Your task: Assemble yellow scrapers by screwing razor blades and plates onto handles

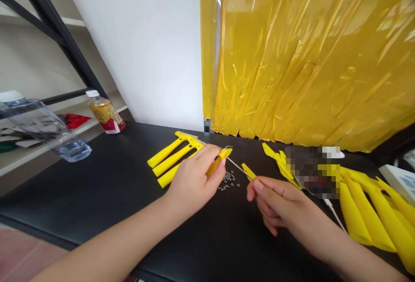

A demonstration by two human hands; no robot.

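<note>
My left hand [197,178] is closed on a yellow plastic piece with several long, broad prongs [171,158] and a thin metal strip along its back. Its right end [227,152] sticks out past my fingertips. My right hand [279,204] pinches a thin metal rod [240,168], whose far tip meets that end of the yellow piece. Whether the rod is a hex key or a screwdriver shaft, I cannot tell. Below the rod lies a scatter of small metal nuts and screws [228,180]. A small flat yellow piece [248,171] lies just behind my right fingertips.
More yellow pieces [279,161] and pronged parts [366,208] lie to the right, around a blurred-out object [313,171] with a white cable [335,215]. A clear bottle [48,126] and a labelled drink bottle [106,113] stand left. Yellow plastic sheeting [292,57] hangs behind the black table [113,187].
</note>
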